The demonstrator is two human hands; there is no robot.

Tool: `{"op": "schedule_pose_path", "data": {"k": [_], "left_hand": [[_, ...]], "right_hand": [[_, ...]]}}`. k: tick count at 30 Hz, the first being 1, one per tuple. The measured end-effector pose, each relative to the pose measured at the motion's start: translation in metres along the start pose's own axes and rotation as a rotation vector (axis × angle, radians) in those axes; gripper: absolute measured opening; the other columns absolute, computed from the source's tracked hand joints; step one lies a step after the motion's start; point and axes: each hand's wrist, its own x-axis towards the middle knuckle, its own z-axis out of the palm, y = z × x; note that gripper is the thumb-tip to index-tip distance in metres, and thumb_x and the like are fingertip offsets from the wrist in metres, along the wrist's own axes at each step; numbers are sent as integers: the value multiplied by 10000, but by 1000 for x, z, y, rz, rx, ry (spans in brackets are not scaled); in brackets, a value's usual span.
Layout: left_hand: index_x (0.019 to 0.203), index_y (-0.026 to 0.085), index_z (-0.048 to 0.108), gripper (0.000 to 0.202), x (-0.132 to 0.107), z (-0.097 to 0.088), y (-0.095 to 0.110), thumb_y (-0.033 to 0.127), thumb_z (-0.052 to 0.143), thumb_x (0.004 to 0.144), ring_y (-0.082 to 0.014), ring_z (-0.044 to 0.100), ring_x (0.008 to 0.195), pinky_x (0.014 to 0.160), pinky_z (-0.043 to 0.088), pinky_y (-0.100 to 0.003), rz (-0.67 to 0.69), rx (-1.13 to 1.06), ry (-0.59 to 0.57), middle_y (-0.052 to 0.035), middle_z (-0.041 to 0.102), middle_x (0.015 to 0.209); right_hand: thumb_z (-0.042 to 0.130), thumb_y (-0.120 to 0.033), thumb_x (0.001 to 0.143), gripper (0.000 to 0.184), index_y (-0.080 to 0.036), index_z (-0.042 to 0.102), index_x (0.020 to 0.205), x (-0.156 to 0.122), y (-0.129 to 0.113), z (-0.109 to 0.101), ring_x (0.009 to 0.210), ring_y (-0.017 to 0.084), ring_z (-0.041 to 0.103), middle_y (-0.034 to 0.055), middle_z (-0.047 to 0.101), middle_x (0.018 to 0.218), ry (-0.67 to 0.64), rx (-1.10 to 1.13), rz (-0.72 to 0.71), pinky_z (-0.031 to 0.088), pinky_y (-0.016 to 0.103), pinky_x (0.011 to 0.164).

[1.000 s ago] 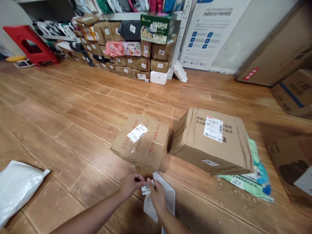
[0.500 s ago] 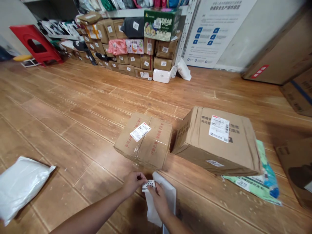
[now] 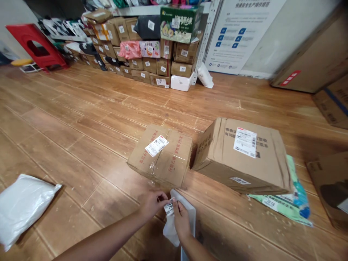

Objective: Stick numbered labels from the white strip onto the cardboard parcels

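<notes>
A small white number label (image 3: pixel 169 208) is stretched between my two hands near the bottom middle. My left hand (image 3: pixel 152 203) pinches its left edge between thumb and fingertips. My right hand (image 3: pixel 181 219) grips its right side, the thumb covering part of the printed number. Pale backing paper (image 3: pixel 171 229) hangs below the label, and a white translucent sheet or roll (image 3: pixel 191 217) shows behind my right hand; how they join is hidden. Just beyond my hands, a flat cardboard box (image 3: pixel 170 154) with a shipping label lies on the wooden floor.
A larger carton (image 3: pixel 244 156) stands at right, partly over a green bag (image 3: pixel 280 206). A white plastic parcel (image 3: pixel 25 204) lies at left. Stacked parcels (image 3: pixel 150 65) line the shelf behind, with a red stool (image 3: pixel 35 47) to their left. More cartons (image 3: pixel 307 54) stand far right.
The label has moved slightly right and tilted, its left end now lower. My right hand has shifted a little right and covers more of the number. My left hand keeps its pinch.
</notes>
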Motion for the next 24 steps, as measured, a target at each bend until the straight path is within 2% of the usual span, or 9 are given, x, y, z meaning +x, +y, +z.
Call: {"op": "schedule_pose_path", "data": {"k": [2,5,10,13,18,21,24], "left_hand": [[754,155,703,195,-1,4,2,286,693,609,-131,565,609,574,414,-222,-86,-59,-9,0,676,651],[683,137,702,166,0,8,0,262,682,576,-130,555,582,552,405,-221,-188,-111,-47,1,673,608],[754,154,738,258,5,2,-8,354,643,622,-142,576,606,589,422,-237,-172,-138,-89,-11,711,658],[805,165,742,268,7,-2,-12,341,617,647,-163,603,657,625,435,-252,-152,-98,-83,-26,728,711],[701,173,712,189,3,-1,-18,338,633,652,-155,606,633,599,423,-238,-167,-12,11,-15,711,670],[635,183,667,181,0,2,-18,362,648,658,-128,575,592,558,398,-216,-134,46,53,10,679,616],[623,193,657,159,-1,1,-16,344,647,670,-128,571,618,585,400,-219,-79,83,94,8,681,643]], "right_hand": [[504,-680,699,506,-185,598,656,0,-4,2,612,183,547,20,615,596,-15,59,40,455,278,585],[531,-670,687,487,-189,576,628,-1,-14,1,590,173,532,4,590,577,-34,69,55,451,276,582],[594,-593,691,414,-184,651,708,-1,-26,-4,669,183,570,7,639,648,-163,25,2,460,273,661],[584,-617,682,452,-177,670,734,-1,-24,-4,612,173,556,0,626,605,-197,4,18,445,266,597],[532,-666,688,513,-170,665,671,-3,-15,1,551,171,531,1,595,544,-112,-84,33,414,266,521],[516,-668,697,514,-179,661,637,-5,-12,6,588,188,547,20,614,575,-28,-122,19,433,281,554],[516,-665,703,509,-184,672,649,-7,-10,13,638,207,571,39,638,613,64,-133,8,447,289,582]]}}
